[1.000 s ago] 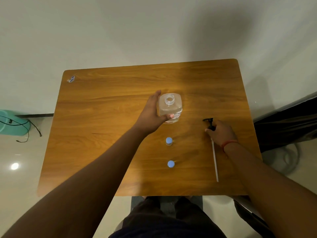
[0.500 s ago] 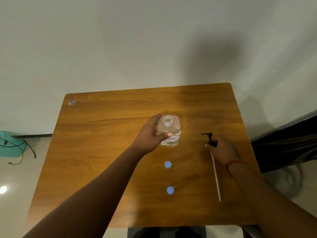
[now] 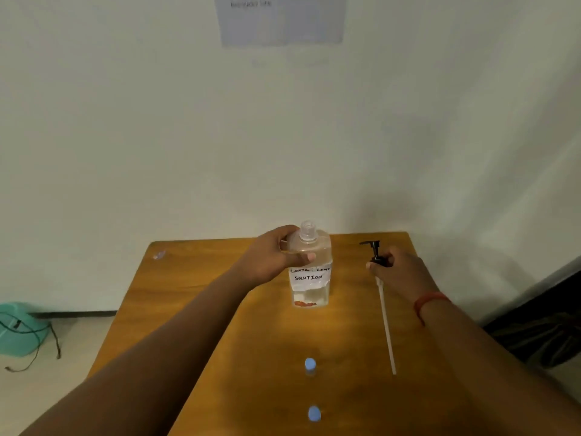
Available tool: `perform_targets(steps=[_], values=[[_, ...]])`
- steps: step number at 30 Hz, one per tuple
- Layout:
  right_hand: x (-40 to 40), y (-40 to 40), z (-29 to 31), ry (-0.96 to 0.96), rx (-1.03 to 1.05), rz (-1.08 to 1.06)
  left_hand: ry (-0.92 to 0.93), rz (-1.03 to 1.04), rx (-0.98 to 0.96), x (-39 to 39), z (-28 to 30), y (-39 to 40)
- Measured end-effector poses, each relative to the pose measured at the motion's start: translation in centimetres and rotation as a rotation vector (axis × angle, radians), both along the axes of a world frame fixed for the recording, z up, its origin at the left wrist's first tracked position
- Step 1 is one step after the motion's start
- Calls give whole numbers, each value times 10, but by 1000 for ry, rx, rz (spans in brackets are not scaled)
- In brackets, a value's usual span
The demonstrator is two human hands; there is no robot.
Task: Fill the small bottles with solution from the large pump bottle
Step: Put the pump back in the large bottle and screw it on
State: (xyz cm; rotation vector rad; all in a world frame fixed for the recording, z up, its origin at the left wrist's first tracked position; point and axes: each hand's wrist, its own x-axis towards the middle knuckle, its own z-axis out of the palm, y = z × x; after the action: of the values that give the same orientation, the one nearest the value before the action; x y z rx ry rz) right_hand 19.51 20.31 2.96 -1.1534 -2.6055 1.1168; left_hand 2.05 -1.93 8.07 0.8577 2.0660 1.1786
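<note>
A: Large bottle?
B: Clear square plastic bottle point(image 3: 309, 265), uncapped, upright on wooden table point(image 3: 195, 297), left hand point(image 3: 272, 258) wrapped round it.
A: Right?
B: Right hand point(image 3: 401, 272) grips black pump head point(image 3: 375, 253); two blue-capped small bottles point(image 3: 310, 364) nearer, untouched.

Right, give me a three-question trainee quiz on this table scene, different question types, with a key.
1. True or false: the black pump head with its long white tube is screwed onto the clear square plastic bottle labelled "solution".
2. Which hand grips that bottle? A) left hand B) right hand
3. Fill in: the two small bottles on the wooden table have ____ caps.

Key: 1 false; 2 A; 3 blue.
</note>
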Motion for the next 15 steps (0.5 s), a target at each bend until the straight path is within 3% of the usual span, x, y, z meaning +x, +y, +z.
perform_targets(steps=[6,15], values=[[-31,-2,101,109,167,85,18,-16,42,-9,101,1],[-57,-9,292,379,340,99,222,-47,124,-15,273,-9]])
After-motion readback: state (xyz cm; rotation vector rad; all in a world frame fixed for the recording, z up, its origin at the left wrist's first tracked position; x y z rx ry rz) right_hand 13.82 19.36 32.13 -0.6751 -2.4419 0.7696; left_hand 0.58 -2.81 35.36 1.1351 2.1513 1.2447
